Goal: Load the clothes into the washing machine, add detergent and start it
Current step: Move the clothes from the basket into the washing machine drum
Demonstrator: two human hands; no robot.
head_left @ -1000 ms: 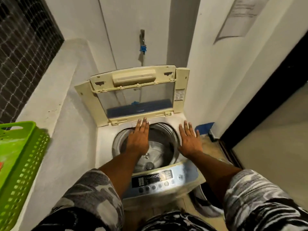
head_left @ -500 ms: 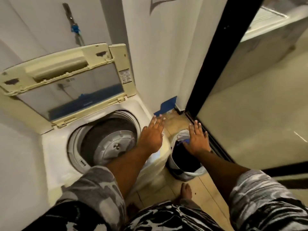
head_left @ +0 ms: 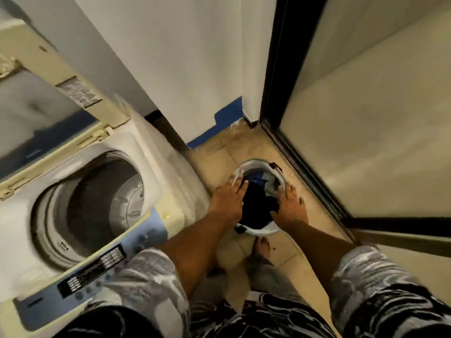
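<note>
hands, left hand (head_left: pixel 229 200) and right hand (head_left: pixel 291 207), reach into bucket (head_left: pixel 273 172) of clothes (head_left: pixel 257 208).

Dim, warm indoor light; motion blur smeared the washing machine (head_left: pixel 80 191) at 9 o'clock; wide-angle bending at edges.

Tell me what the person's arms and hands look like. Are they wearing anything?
Both forearms are bare, and the left hand and right hand wear no gloves. Short grey-and-white camouflage sleeves cover the upper arms. No watch or ring shows.
</note>
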